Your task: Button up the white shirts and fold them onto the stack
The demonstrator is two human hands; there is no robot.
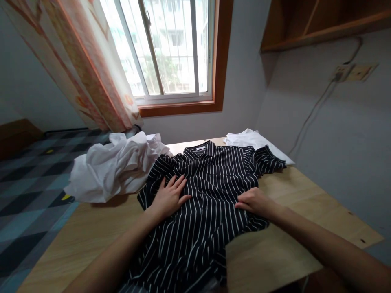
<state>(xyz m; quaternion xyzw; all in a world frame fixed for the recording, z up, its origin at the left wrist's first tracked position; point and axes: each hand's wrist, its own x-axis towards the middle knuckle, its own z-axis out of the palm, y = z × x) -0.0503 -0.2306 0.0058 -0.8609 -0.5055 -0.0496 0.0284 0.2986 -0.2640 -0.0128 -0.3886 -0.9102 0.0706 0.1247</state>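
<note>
A black shirt with white stripes (201, 203) lies spread on the wooden table, its collar toward the window and its lower part rumpled near me. My left hand (171, 197) rests flat on the left side of the shirt, fingers spread. On the right side, my right hand (252, 200) is closed, its fingers curled and gripping the shirt's side edge. One short sleeve sticks out at the far right; the left sleeve is bunched beside my left hand.
A heap of crumpled white cloth (117, 165) sits at the table's left edge. Folded white cloth (256, 142) lies at the far right corner of the wooden table (308, 207). A bed with a checked cover (33, 183) adjoins the left. A cord (314, 108) hangs along the right wall.
</note>
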